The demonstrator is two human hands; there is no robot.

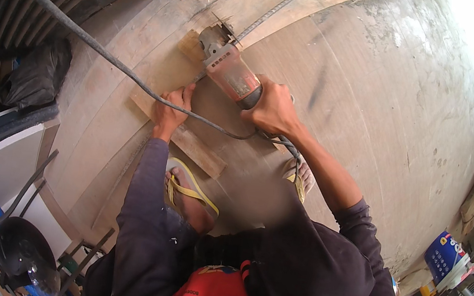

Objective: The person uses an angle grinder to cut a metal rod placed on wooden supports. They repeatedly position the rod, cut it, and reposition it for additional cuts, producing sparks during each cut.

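My right hand (276,108) is wrapped round the rear body of a red angle grinder (232,74). The grinder's head and guard lie over a ribbed steel bar (277,9), and a few sparks show beyond it. Where the disc meets the bar is hidden by the guard. Closed on the same bar, my left hand (175,108) is low, just nearer to me than the grinder head. Beneath that hand lies a wooden board (200,152). A small wood block (192,46) sits beside the grinder's head. The grinder's dark cable (91,43) crosses over my left wrist.
My sandalled foot (191,193) is close to the board. At the left are a black bag (38,77), a slatted dark panel (32,10) and a dark shiny visor (25,254). A blue and white bucket (445,259) stands at the right among piled items.
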